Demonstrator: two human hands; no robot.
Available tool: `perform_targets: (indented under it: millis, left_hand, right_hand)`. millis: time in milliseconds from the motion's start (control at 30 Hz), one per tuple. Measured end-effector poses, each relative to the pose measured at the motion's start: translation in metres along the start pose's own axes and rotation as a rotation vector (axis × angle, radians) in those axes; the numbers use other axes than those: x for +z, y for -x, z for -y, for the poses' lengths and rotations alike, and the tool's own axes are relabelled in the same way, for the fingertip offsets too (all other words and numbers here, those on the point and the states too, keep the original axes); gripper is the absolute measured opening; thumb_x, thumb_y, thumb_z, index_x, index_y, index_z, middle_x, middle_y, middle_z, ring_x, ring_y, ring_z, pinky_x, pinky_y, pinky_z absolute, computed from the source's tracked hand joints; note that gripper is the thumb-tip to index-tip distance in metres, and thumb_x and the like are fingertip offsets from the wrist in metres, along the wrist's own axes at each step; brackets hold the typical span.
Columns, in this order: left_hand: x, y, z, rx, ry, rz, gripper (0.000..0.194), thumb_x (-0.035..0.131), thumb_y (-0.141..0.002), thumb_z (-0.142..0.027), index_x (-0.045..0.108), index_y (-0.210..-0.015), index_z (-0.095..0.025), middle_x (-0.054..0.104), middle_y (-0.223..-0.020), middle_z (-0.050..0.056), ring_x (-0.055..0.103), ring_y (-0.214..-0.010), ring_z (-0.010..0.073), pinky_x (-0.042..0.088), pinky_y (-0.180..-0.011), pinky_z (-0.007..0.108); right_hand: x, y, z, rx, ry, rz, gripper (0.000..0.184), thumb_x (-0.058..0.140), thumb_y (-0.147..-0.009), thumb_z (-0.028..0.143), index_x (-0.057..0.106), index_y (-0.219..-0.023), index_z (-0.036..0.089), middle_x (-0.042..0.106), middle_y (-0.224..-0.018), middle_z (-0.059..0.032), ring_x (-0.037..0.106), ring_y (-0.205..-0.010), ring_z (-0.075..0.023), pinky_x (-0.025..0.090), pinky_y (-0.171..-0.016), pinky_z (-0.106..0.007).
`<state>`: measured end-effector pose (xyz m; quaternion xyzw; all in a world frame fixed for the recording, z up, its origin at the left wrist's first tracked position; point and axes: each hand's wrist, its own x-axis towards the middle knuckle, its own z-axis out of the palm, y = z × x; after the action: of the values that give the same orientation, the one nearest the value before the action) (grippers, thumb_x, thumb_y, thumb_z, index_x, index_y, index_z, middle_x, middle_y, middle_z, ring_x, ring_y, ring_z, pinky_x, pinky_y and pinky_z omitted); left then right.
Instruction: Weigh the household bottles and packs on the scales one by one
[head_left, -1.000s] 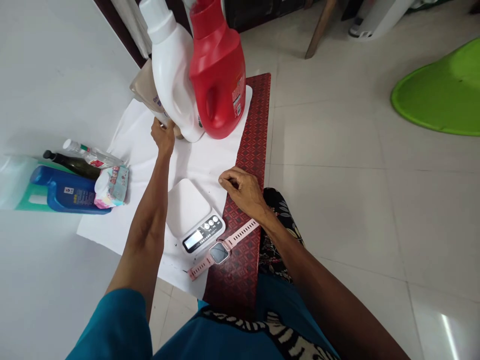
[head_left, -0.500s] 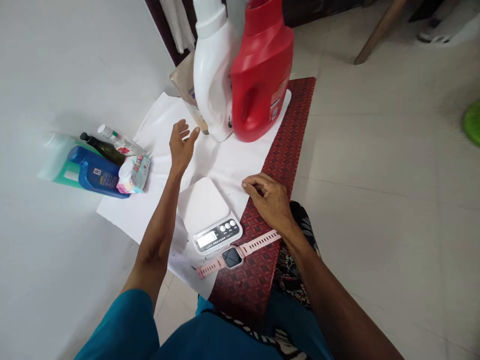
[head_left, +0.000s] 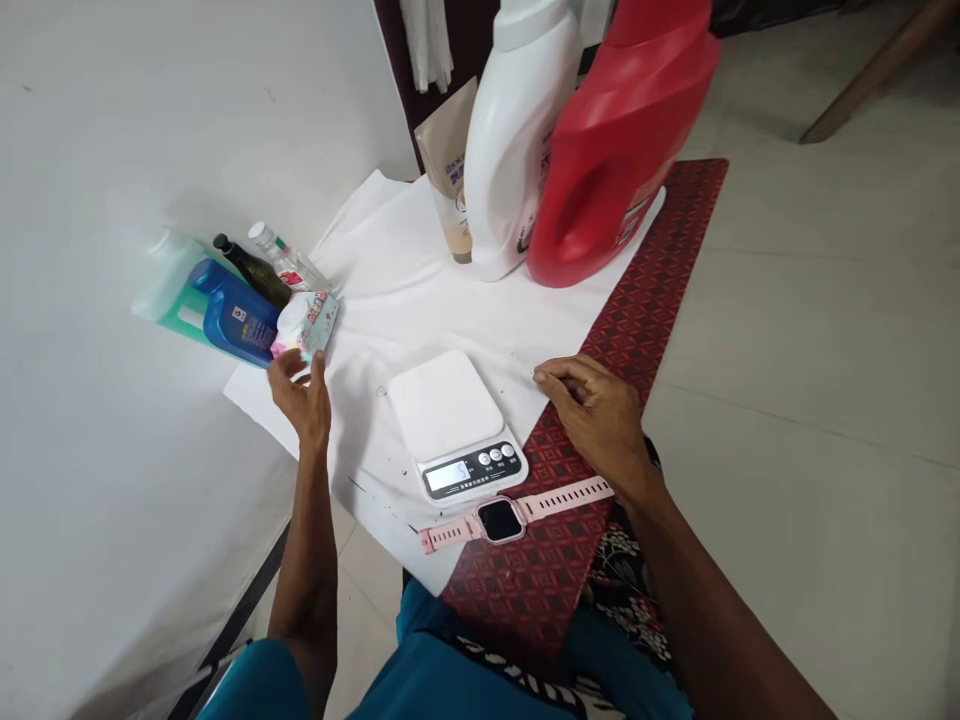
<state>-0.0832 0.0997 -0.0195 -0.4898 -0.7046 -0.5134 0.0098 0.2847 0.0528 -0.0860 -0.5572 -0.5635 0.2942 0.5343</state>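
Note:
My left hand (head_left: 301, 397) reaches to the left, fingers apart, touching the near end of a small pink-and-teal packet (head_left: 307, 325) that lies on the edge of a white sheet (head_left: 390, 290). My right hand (head_left: 596, 410) rests on the sheet's right edge by a red patterned mat (head_left: 600, 400), fingers curled with the tips pinched together; nothing shows in them. Between the hands sits a white kitchen scale (head_left: 454, 425) with a lit display. A pink smartwatch (head_left: 501, 520) lies flat just in front of the scale.
A white jug (head_left: 514, 140), a red jug (head_left: 611, 160) and a beige pouch (head_left: 448, 170) stand at the back of the sheet. A blue bottle (head_left: 232, 320), a green container (head_left: 169, 295), a dark bottle (head_left: 251, 268) and a clear bottle (head_left: 285, 258) lie left of the packet.
My left hand left the base of the white jug, opened, and swung left and back to the small packet. My right hand stayed put. The view shifted left.

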Motion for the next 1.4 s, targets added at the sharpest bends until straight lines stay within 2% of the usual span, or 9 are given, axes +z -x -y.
perform_targets:
  millis: [100, 233, 467, 567, 733, 900, 1100, 1233, 1400]
  left_hand:
    - [0.005, -0.020, 0.015, 0.012, -0.181, -0.144, 0.077, 0.091, -0.075, -0.043, 0.056, -0.138, -0.016, 0.059, -0.145, 0.023, 0.056, -0.140, 0.0372, 0.049, -0.119, 0.055]
    - [0.028, -0.053, 0.026, -0.107, -0.346, -0.006, 0.099, 0.099, -0.066, -0.041, 0.048, -0.145, -0.007, 0.053, -0.152, 0.033, 0.047, -0.150, 0.0470, 0.030, -0.132, 0.062]
    - [0.035, -0.070, 0.029, -0.135, -0.361, 0.024, 0.070, 0.097, -0.065, -0.039, 0.060, -0.119, -0.015, 0.060, -0.140, 0.027, 0.050, -0.144, 0.0492, 0.036, -0.126, 0.067]
    - [0.028, -0.058, 0.029, -0.138, -0.306, 0.052, 0.061, 0.095, -0.065, -0.036, 0.061, -0.111, -0.016, 0.064, -0.130, 0.023, 0.054, -0.138, 0.0458, 0.041, -0.124, 0.064]
    - [0.010, -0.025, 0.028, -0.186, -0.063, 0.055, 0.051, 0.086, -0.073, -0.046, 0.061, -0.109, -0.020, 0.068, -0.107, 0.008, 0.066, -0.102, 0.0270, 0.058, -0.101, 0.046]
    - [-0.026, 0.013, 0.007, -0.179, 0.224, 0.124, 0.049, 0.080, -0.077, -0.053, 0.068, -0.107, -0.017, 0.065, -0.093, 0.002, 0.061, -0.082, 0.0164, 0.055, -0.076, 0.030]
    - [-0.054, 0.060, -0.046, -0.045, 0.400, 0.321, 0.055, 0.084, -0.078, -0.055, 0.070, -0.117, -0.019, 0.071, -0.102, 0.003, 0.068, -0.088, 0.0192, 0.058, -0.078, 0.031]
    - [-0.047, 0.089, -0.069, 0.058, 0.347, 0.490, 0.061, 0.089, -0.078, -0.056, 0.070, -0.126, -0.023, 0.074, -0.113, 0.005, 0.074, -0.103, 0.0256, 0.062, -0.085, 0.036]
    - [-0.036, 0.105, -0.070, 0.221, 0.130, 0.615, 0.061, 0.090, -0.080, -0.053, 0.069, -0.128, -0.023, 0.076, -0.118, 0.008, 0.073, -0.107, 0.0268, 0.062, -0.089, 0.040]
  right_hand:
    - [0.000, 0.000, -0.002, -0.001, 0.006, 0.006, 0.016, 0.067, -0.097, 0.036, 0.075, -0.086, 0.027, 0.077, -0.095, -0.0063, 0.073, -0.086, -0.0257, 0.058, -0.080, -0.043]
    - [0.001, 0.000, -0.003, 0.009, -0.001, 0.005, 0.017, 0.068, -0.096, 0.037, 0.075, -0.086, 0.026, 0.076, -0.095, -0.0062, 0.073, -0.086, -0.0250, 0.058, -0.082, -0.042]
    - [0.002, -0.001, 0.000, 0.007, -0.005, -0.005, 0.017, 0.067, -0.096, 0.036, 0.074, -0.084, 0.026, 0.075, -0.092, -0.0050, 0.071, -0.081, -0.0225, 0.056, -0.075, -0.038]
    - [0.003, 0.000, 0.000, 0.005, -0.007, -0.016, 0.017, 0.067, -0.096, 0.035, 0.074, -0.084, 0.025, 0.074, -0.091, -0.0045, 0.070, -0.080, -0.0216, 0.055, -0.074, -0.037]
    - [0.003, -0.001, 0.001, -0.009, -0.021, -0.023, 0.016, 0.066, -0.095, 0.032, 0.074, -0.083, 0.025, 0.074, -0.090, -0.0040, 0.069, -0.080, -0.0207, 0.056, -0.076, -0.037]
    - [0.002, -0.002, 0.003, 0.007, -0.021, -0.009, 0.017, 0.065, -0.094, 0.031, 0.073, -0.081, 0.023, 0.074, -0.089, -0.0040, 0.067, -0.077, -0.0190, 0.055, -0.074, -0.035]
    - [0.003, -0.001, 0.002, 0.015, -0.027, -0.017, 0.016, 0.066, -0.093, 0.029, 0.074, -0.081, 0.024, 0.074, -0.090, -0.0039, 0.067, -0.078, -0.0189, 0.056, -0.076, -0.036]
    - [0.004, -0.001, 0.003, 0.023, -0.043, -0.011, 0.016, 0.066, -0.094, 0.029, 0.073, -0.081, 0.023, 0.072, -0.090, -0.0040, 0.066, -0.077, -0.0187, 0.055, -0.073, -0.035]
    - [0.003, -0.002, 0.005, 0.030, -0.048, -0.004, 0.017, 0.065, -0.093, 0.028, 0.072, -0.079, 0.022, 0.071, -0.090, -0.0039, 0.063, -0.073, -0.0170, 0.053, -0.073, -0.035]
